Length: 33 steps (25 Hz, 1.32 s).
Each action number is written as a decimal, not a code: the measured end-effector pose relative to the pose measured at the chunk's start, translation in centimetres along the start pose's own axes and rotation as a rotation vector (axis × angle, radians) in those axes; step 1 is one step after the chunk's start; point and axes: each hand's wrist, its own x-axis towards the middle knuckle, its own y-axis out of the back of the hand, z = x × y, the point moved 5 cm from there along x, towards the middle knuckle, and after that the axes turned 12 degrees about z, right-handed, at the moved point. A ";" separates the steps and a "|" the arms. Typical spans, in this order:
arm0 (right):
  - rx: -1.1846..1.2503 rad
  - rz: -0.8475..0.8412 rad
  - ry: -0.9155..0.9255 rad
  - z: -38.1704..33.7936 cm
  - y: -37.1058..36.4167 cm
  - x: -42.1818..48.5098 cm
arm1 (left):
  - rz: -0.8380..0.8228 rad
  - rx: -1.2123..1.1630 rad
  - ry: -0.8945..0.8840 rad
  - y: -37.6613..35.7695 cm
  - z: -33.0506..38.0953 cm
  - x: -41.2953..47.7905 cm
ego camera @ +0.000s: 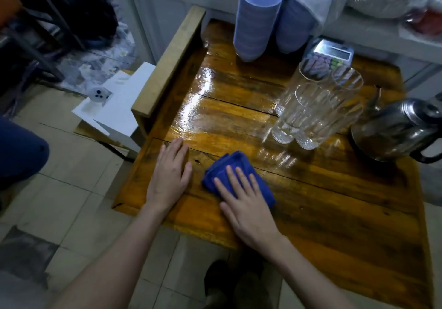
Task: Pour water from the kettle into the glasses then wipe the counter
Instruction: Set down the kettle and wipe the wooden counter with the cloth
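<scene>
A folded blue cloth (222, 167) lies on the glossy wooden counter (323, 201) near its front left. My right hand (246, 201) presses flat on the cloth with fingers spread. My left hand (171, 177) rests flat on the bare wood just left of the cloth, holding nothing. Several tall clear glasses (315, 107) stand clustered at the middle right. A steel kettle (397, 129) with a black handle stands right of them, spout toward the glasses. A wet sheen shows on the counter's left middle.
Two stacks of blue bowls (258, 19) stand at the counter's back, a calculator (331, 55) beside them. A raised wooden rail (169, 64) borders the left edge. White paper (119, 100) lies lower left of it. Tiled floor lies below the front edge.
</scene>
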 end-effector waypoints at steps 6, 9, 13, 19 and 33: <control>-0.063 -0.051 0.097 4.8 1.2 -2.5 | -0.059 0.176 -0.100 1.6 -3.5 0.0; -0.017 -0.042 -0.054 5.7 1.3 0.1 | -0.042 0.142 -0.015 1.6 -4.1 -0.1; 0.054 0.009 -0.235 4.9 0.3 9.7 | -0.024 0.121 -0.015 1.6 -4.2 -0.1; 0.048 -0.013 -0.195 0.2 -2.5 20.1 | -0.034 0.110 -0.005 1.3 -4.4 -0.1; -0.145 0.085 -0.283 9.2 2.0 3.2 | -0.026 0.123 -0.024 1.3 -4.5 -0.2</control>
